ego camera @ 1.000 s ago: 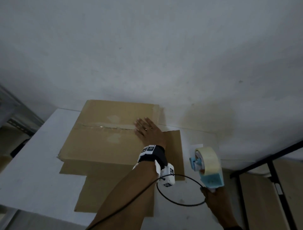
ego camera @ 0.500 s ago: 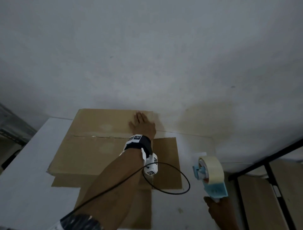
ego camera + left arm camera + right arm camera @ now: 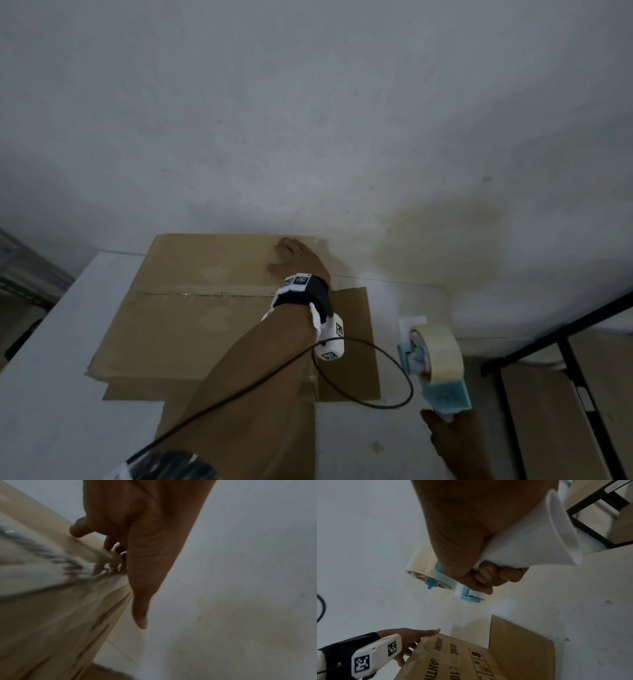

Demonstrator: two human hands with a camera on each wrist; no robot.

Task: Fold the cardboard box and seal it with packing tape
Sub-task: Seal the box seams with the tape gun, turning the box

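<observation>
box (image 3: 191, 308): cardboard, on white table (image 3: 51, 359), 9 o'clock half of head view; top flaps closed, tape along the seam; far edge at the wall (image 3: 308, 120).
side flaps: one lies flat on table toward 3 o'clock, another toward 6 o'clock under the forearm.
print: black text and handling symbols on box side, seen in right wrist view (image 3: 471, 660).
left hand (image 3: 296, 258): on far corner of box top, about 12 o'clock of the box; in left wrist view (image 3: 137, 527) fingers curl over the box edge, thumb straight, pointing down beside the box side. Grips the edge.
left wrist: black band with white camera unit (image 3: 330, 339), black cable (image 3: 394, 373) loops toward 3 o'clock.
right hand (image 3: 452, 435): at 5 o'clock of head view, off the box; fingers wrapped tight round white handle of dispenser (image 3: 438, 370), clear in right wrist view (image 3: 471, 540).
dispenser: blue body, beige tape roll (image 3: 442, 349) on top, held in air over table, well apart from box, at 3 o'clock of it.
tape end: cannot tell where it hangs.
other: black metal frame (image 3: 565, 329) at 4 o'clock; yellowish stain on wall above the dispenser.
</observation>
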